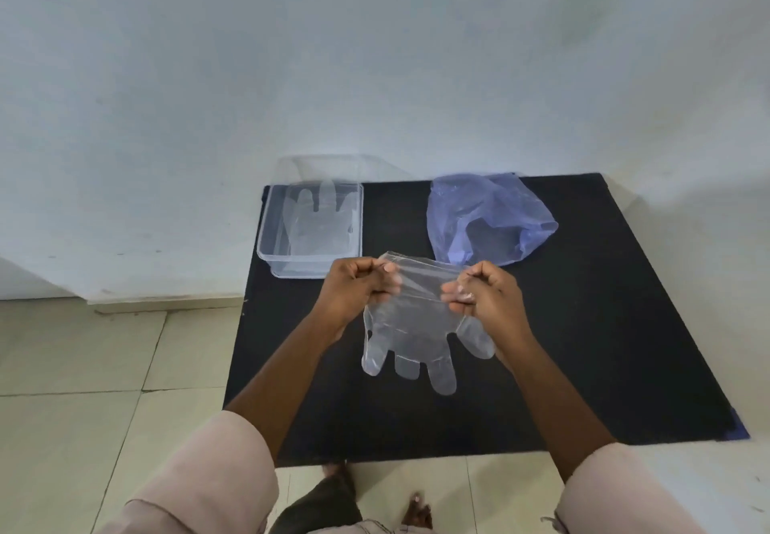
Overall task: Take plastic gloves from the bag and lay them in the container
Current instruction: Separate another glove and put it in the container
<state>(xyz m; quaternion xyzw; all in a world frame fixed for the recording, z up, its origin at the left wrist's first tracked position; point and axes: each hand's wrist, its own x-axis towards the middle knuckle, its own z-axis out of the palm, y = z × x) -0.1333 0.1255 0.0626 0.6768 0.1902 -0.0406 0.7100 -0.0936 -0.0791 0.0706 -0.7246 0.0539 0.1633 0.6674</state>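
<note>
A clear plastic glove (416, 325) hangs above the black table (583, 325), its fingers pointing toward me. My left hand (358, 290) pinches the cuff's left edge and my right hand (487, 296) pinches its right edge, stretching it flat between them. At the table's back left stands a clear plastic container (266, 237) with another clear glove (318, 221) lying flat inside, fingers away from me. A crumpled blue plastic bag (487, 217) lies at the back right, its mouth open toward me; its contents are hard to make out.
The table stands against a pale wall (375, 54). The container's clear lid (333, 167) leans against the wall behind it. Beige floor tiles (83, 367) run to the left and in front, where my feet (416, 512) show.
</note>
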